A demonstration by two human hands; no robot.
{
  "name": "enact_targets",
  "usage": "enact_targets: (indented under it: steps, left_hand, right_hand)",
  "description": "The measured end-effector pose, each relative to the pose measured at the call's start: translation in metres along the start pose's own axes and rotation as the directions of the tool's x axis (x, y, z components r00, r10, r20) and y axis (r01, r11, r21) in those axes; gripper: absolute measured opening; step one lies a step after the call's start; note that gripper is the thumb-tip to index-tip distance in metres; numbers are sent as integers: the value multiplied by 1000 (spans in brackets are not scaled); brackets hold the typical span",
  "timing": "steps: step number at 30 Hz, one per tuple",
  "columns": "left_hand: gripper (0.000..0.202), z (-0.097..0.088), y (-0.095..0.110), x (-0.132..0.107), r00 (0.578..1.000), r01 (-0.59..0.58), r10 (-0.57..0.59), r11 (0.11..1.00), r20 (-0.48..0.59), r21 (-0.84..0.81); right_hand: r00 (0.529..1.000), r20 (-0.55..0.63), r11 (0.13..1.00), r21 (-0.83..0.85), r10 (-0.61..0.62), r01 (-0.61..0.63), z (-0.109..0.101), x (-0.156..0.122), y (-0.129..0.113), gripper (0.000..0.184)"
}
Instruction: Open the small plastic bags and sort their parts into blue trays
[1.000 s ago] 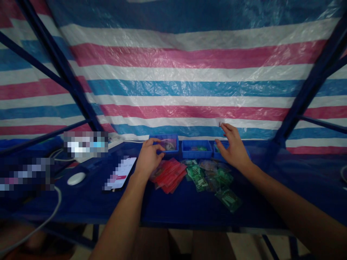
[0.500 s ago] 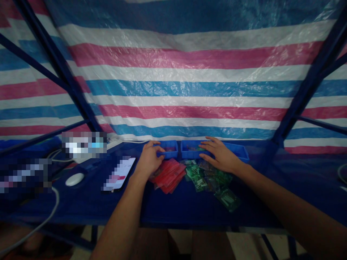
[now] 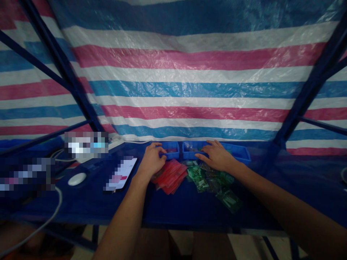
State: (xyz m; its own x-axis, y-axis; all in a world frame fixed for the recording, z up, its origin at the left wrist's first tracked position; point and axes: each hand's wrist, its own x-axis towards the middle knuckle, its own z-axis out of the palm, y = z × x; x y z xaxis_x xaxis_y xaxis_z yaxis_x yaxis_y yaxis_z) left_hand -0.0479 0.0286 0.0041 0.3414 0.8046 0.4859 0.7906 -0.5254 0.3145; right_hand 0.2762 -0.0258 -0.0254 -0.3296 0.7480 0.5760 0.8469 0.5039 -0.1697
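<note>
My left hand (image 3: 154,159) rests at the left end of a small blue bin (image 3: 173,156). Its fingers are bent over the bin and its thumb stays apart, with nothing visible between them. My right hand (image 3: 216,155) lies over another blue bin (image 3: 189,156), fingers stretched out and the thumb spread along the front wall. Small packets sit inside both bins, partly hidden by my hands. In front of the left bin is a pile of red packets (image 3: 171,177). Green clear packets (image 3: 199,177) lie in front of the right one.
A phone (image 3: 126,173) and a white computer mouse (image 3: 77,179) lie on the blue table (image 3: 176,213) to the left. White cables (image 3: 58,202) run there too. Behind the bins hangs a striped tarp (image 3: 189,86), with blue frame posts (image 3: 306,86) on both sides.
My right hand's fingers have drawn closer together, and its thumb has moved slightly left along the bin. The left hand has barely moved. The whole view has shifted a little.
</note>
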Motion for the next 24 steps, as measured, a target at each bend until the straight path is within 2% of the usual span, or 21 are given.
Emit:
enact_targets:
  steps: [4,9,13,16,18,24]
  left_hand:
    - [21,1,-1,0,1000,-3,3,1000,-1,9]
    - [21,0,0,-1,999,35,-35,999,0,39]
    - [29,-3,11,-1,999,10,-8,999,-44,44]
    - [32,-5,23,-1,994,-80,80,997,-68,1]
    - [29,-5,30,-2,988,-143,140,989,-64,-43]
    - [38,5,37,-4,944,-316,327,933,38,-175]
  right_hand:
    - [999,-31,999,-34,22,-23,-8,3,1,46]
    - [969,-240,998,47,54,-44,-50,1,14,39]
    - [944,-323,997,-6,69,-75,-76,-11,31,37]
    - [952,-297,995,-37,79,-94,-76,-16,36,43]
    - [969,-236,996,-29,73,-83,-71,-17,34,43]
    - [1000,-28,1000,-9,2,-3,-51,-19,16,39]
